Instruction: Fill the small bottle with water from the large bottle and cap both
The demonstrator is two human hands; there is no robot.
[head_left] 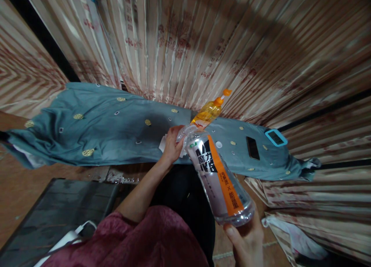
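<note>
My right hand (246, 236) is wrapped around the base of a large clear drink bottle (214, 178) with a silver, black and orange label. The bottle is tilted, its neck end pointing away toward my left hand (172, 145). My left hand is closed on a clear container (183, 132) at the bottle's mouth; its exact kind is hard to make out. A white tissue (162, 144) shows beside my left hand. Just behind stands an orange pump bottle (206, 113) with yellow-orange liquid. A round white cap (218, 144) lies on the cloth to the right.
A grey-green patterned cloth (116, 124) covers the narrow table. Toward its right end are a dark phone (253, 148) and a blue-framed digital timer (276, 137). Pleated curtains (179, 46) hang behind. A dark box-like surface (58, 213) sits low at left.
</note>
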